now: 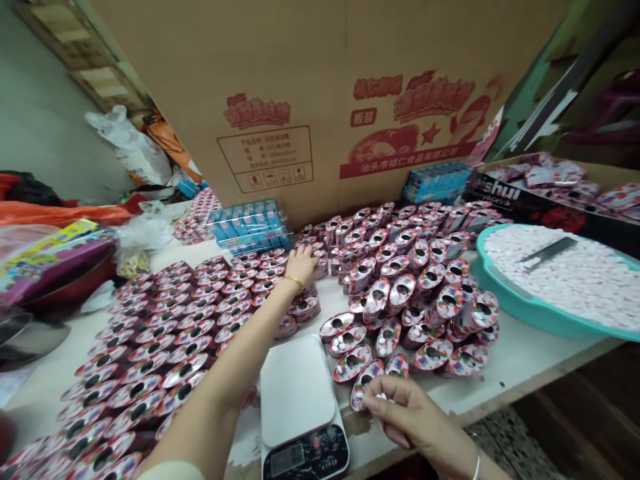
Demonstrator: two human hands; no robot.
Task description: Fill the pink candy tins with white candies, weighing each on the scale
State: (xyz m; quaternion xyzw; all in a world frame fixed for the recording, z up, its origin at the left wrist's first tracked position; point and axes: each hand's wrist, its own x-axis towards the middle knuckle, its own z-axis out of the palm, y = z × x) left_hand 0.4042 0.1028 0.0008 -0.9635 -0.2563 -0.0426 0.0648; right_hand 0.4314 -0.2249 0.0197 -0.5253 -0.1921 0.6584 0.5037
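My left hand (301, 265) reaches to the back edge of the left group of small oval printed boxes (193, 350). Its fingers bend down over one oval box, their tips partly hidden. Curled at the front, my right hand (403, 410) holds several small white tablets (384, 396) between thumb and fingers. That hand is beside an oval box (367, 383) at the near edge of the right-hand pile. White tablets show in the hole of another oval box (347, 342) there. Between my hands lies a digital kitchen scale (299, 393) with a bare white plate.
A turquoise basin (520, 303) of white tablets, with a flat scoop (550, 252) on top, stands at the right. Behind it is a black carton (530, 207) of packages. A large cardboard box (320, 80) walls off the back, with blue wrapped packs (253, 227) before it.
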